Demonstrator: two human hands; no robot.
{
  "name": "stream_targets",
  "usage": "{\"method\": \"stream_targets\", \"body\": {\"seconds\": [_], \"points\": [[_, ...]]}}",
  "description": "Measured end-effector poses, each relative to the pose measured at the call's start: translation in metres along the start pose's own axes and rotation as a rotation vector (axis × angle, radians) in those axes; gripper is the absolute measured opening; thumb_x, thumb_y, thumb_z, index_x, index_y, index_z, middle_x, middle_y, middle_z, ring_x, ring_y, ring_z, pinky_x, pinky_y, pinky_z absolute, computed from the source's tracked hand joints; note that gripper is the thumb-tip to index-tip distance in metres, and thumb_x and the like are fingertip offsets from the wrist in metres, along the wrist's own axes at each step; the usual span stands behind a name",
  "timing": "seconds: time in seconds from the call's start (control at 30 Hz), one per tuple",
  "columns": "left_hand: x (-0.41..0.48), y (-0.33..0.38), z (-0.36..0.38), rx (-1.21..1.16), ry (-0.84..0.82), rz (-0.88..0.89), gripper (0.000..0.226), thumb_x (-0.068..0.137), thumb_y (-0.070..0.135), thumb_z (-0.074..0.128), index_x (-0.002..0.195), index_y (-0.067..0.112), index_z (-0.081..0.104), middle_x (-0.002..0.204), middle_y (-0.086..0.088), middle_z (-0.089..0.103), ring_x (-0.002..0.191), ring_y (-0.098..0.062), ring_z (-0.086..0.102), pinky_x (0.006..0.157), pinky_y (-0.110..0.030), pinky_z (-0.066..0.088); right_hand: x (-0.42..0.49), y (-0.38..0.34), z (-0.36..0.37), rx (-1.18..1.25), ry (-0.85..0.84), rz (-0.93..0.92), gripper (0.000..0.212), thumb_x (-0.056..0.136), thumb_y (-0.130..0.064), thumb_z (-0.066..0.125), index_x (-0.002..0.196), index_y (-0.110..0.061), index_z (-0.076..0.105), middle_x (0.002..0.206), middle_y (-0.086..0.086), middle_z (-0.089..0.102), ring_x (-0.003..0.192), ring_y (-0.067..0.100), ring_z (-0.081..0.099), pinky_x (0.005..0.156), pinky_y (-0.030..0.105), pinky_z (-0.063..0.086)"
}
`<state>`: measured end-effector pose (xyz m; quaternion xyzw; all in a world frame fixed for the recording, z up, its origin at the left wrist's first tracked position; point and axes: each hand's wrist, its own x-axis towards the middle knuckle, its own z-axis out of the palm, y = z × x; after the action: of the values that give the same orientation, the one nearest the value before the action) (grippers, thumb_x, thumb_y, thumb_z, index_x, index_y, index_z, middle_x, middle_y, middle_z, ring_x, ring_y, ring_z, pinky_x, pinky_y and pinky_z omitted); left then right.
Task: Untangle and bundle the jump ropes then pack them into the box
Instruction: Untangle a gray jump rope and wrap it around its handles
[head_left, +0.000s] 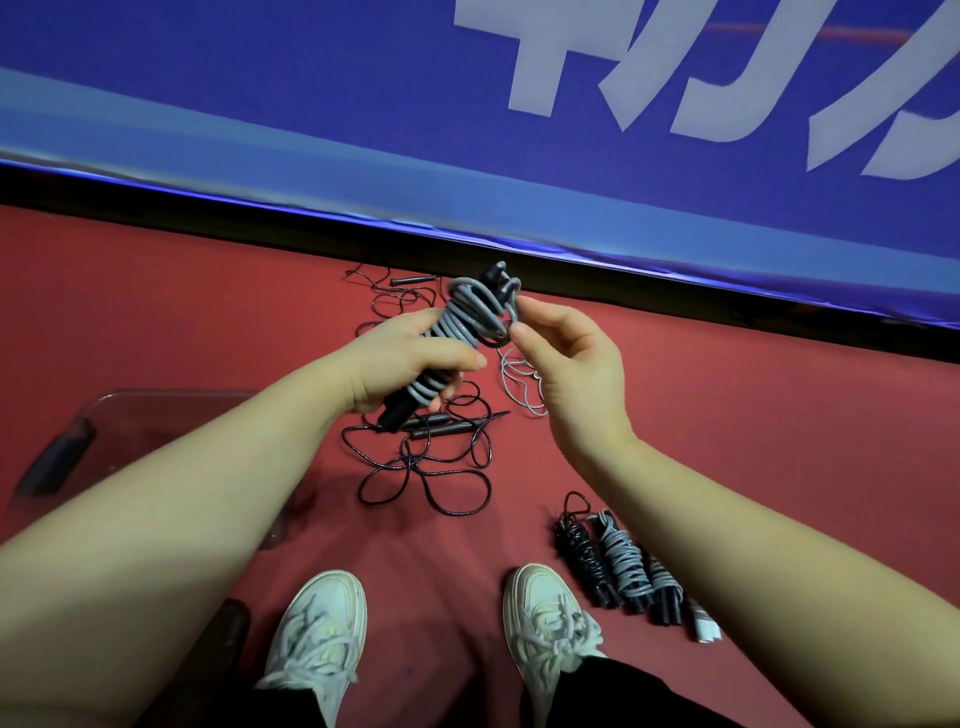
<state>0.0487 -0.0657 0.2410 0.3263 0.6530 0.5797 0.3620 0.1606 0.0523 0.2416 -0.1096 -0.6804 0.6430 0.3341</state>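
Grip, left hand (410, 358): fingers and thumb curled round the grey jump rope bundle (470, 322), which is held tilted above the floor, its cord coiled round black handles that stick out at both ends.
Grip, right hand (566, 358): thumb and forefinger pinch the grey cord at the bundle's upper right side; other fingers loosely bent.

Nearest: two white lace-up sneakers (317, 623) on the red floor (208, 312), black trouser cuffs above them.
Right of the sneakers: three finished rope bundles (613, 561) lying side by side and touching, one black-corded and two grey, the outermost partly hidden by the right forearm.
Left: clear plastic box (171, 395) with a dark latch on its end, partly covered by the left forearm; contents cannot be told.
Centre, beneath the hands: loose black jump rope (426, 467), in open loops, handles lying together.
Just behind the right hand: loose grey cord (519, 387) on the floor.
Farther: another loose black rope (400, 296) near the wall base.
Farthest: blue banner (363, 104) with large white characters.
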Motion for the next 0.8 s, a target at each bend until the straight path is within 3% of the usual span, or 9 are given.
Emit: {"method": "stream_targets", "body": {"seconds": [0.17, 0.27, 0.37, 0.47, 0.57, 0.67, 0.73, 0.8], "points": [[0.002, 0.003, 0.003, 0.184, -0.021, -0.019, 0.023, 0.083, 0.003, 0.066, 0.082, 0.012, 0.044, 0.055, -0.009, 0.05, 0.038, -0.015, 0.046, 0.039, -0.022, 0.04, 0.008, -0.005, -0.009, -0.052, 0.049, 0.007, 0.021, 0.084, 0.003, 0.062, 0.086, -0.017, 0.068, 0.081, -0.01, 0.07, 0.079, 0.002, 0.066, 0.073, 0.014, 0.049], [0.002, 0.006, 0.002, 0.264, -0.033, -0.006, 0.022, 0.082, 0.007, 0.067, 0.085, 0.012, 0.047, 0.049, 0.0, 0.052, 0.038, -0.013, 0.047, 0.041, -0.022, 0.04, 0.013, -0.003, -0.012, -0.003, 0.055, 0.036, 0.032, 0.079, 0.006, 0.067, 0.093, -0.019, 0.054, 0.084, -0.002, 0.06, 0.072, 0.006, 0.058, 0.068, 0.019, 0.047], [-0.001, 0.008, -0.001, 0.396, -0.056, -0.016, 0.028, 0.07, 0.023, 0.076, 0.082, 0.016, 0.051, 0.051, 0.006, 0.054, 0.042, -0.012, 0.05, 0.047, -0.024, 0.043, 0.022, -0.005, -0.023, 0.139, -0.132, 0.184, 0.045, 0.074, 0.006, 0.064, 0.107, -0.02, 0.049, 0.097, 0.004, 0.055, 0.077, 0.009, 0.061, 0.069, 0.021, 0.051], [-0.002, 0.008, -0.008, 0.647, -0.029, -0.04, 0.026, 0.07, 0.029, 0.078, 0.078, 0.022, 0.054, 0.06, 0.007, 0.057, 0.051, -0.011, 0.053, 0.058, -0.031, 0.048, 0.026, -0.017, -0.034, 0.191, -0.349, 0.313, 0.031, 0.084, 0.007, 0.052, 0.108, -0.011, 0.057, 0.095, 0.008, 0.06, 0.073, 0.012, 0.066, 0.072, 0.024, 0.055], [0.003, 0.006, -0.004, 0.963, 0.01, -0.052, 0.023, 0.072, 0.034, 0.072, 0.076, 0.024, 0.051, 0.067, 0.005, 0.057, 0.061, -0.015, 0.054, 0.064, -0.033, 0.047, 0.025, -0.016, -0.032, -0.184, -0.349, 0.29, 0.008, 0.093, -0.016, 0.056, 0.093, -0.012, 0.062, 0.082, 0.003, 0.062, 0.065, 0.009, 0.062, 0.074, 0.029, 0.056], [0.007, 0.001, 0.005, 1.071, 0.021, -0.071, 0.025, 0.073, 0.038, 0.069, 0.079, 0.02, 0.052, 0.071, 0.004, 0.056, 0.067, -0.017, 0.051, 0.063, -0.032, 0.042, 0.029, -0.008, -0.029, -0.748, -0.244, 0.079, 0.016, 0.087, -0.028, 0.065, 0.081, -0.014, 0.065, 0.08, -0.003, 0.061, 0.074, 0.007, 0.055, 0.072, 0.024, 0.045], [0.009, -0.001, 0.005, 0.953, 0.044, -0.125, 0.029, 0.07, 0.038, 0.072, 0.084, 0.017, 0.057, 0.073, 0.001, 0.059, 0.064, -0.017, 0.053, 0.064, -0.034, 0.045, 0.03, -0.009, -0.027, -0.851, -0.193, -0.045, 0.014, 0.086, -0.031, 0.065, 0.075, -0.022, 0.064, 0.087, -0.009, 0.056, 0.087, 0.007, 0.052, 0.076, 0.021, 0.04], [0.01, -0.004, 0.002, 0.819, 0.076, -0.172, 0.046, 0.063, 0.042, 0.073, 0.097, 0.013, 0.061, 0.087, -0.006, 0.065, 0.075, -0.022, 0.062, 0.071, -0.037, 0.051, 0.03, -0.011, -0.028, -0.779, -0.159, -0.082, 0.015, 0.087, -0.029, 0.065, 0.072, -0.026, 0.061, 0.086, -0.015, 0.052, 0.089, 0.004, 0.051, 0.075, 0.014, 0.039]]}}
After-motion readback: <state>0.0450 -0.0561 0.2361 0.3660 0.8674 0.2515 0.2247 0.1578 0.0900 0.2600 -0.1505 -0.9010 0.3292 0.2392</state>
